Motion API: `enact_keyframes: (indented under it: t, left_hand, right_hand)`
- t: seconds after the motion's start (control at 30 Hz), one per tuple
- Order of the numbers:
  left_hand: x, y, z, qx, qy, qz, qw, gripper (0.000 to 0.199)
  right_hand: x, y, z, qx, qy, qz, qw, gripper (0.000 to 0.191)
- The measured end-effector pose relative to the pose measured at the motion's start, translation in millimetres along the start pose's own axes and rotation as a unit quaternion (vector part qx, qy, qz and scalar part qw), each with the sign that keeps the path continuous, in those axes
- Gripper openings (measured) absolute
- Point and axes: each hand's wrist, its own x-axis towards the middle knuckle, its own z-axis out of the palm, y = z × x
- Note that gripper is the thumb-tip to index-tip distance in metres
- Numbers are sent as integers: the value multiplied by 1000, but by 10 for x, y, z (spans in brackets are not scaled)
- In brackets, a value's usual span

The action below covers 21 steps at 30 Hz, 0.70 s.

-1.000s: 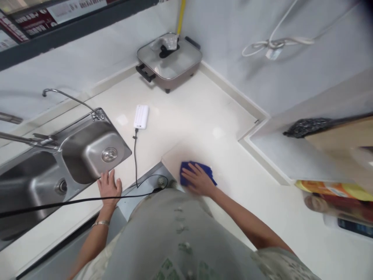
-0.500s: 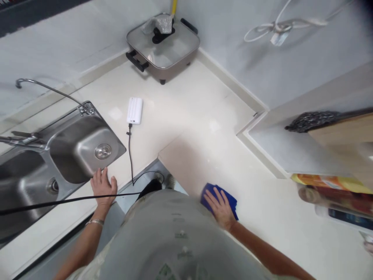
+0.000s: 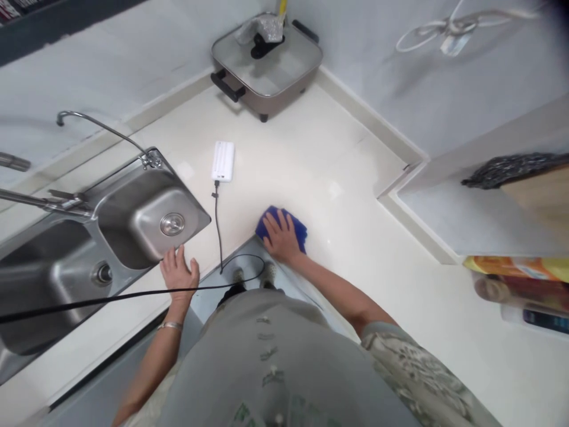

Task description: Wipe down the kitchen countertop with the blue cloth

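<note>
My right hand (image 3: pixel 283 240) holds a folded blue cloth (image 3: pixel 299 228) pressed against the white countertop, close to the inner corner of the counter. Its fingers are laid over the cloth, slightly apart. My left hand (image 3: pixel 179 273) rests open on the counter's front strip, beside the rim of the steel double sink (image 3: pixel 205 220). Nothing is held in it, and its fingers are spread. A black cable (image 3: pixel 133 293) crosses in front of the left wrist.
A white power bank (image 3: pixel 223 161) with a cable plugged in lies on the counter (image 3: pixel 338 160). An electric pan (image 3: pixel 284 102) with a glass lid stands in the back corner. Faucets (image 3: pixel 104 126) rise behind the sink. Packages (image 3: pixel 524 284) lie at the right.
My right hand has slid the blue cloth up and left across the counter to the inner corner. The view has shifted slightly; my left hand stays by the sink.
</note>
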Motion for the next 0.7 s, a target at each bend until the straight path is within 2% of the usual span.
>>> enact_keyframes:
  t: [0.1,0.17,0.23,0.3,0.37,0.43,0.57,0.7]
  left_hand:
    - [-5,-6,-6,-3,1,9,1000,59]
    - [2,-29,-6,-7,-1,22,1000,59]
    - [14,-59,-6,-11,0,34,999,60]
    - [34,-82,-2,-13,-1,45,999,61]
    - [59,-85,8,-16,-4,62,998,62]
    - [83,-69,24,-22,-5,76,997,63]
    - [122,-50,42,-24,-17,69,997,67]
    - [207,-98,18,-20,-57,94,994,69]
  right_hand:
    - [523,-204,64,15,20,52,998,63]
    - [735,-336,99,20,30,93,995,63]
    - [787,-426,129,22,40,126,991,63]
    - [669,-453,146,21,53,159,986,62]
    - [397,-422,139,18,68,199,977,62]
    - [8,-360,107,13,84,239,967,61]
    - [-948,-231,22,-10,116,333,936,61]
    - [-1925,-99,-9,-62,153,434,886,61]
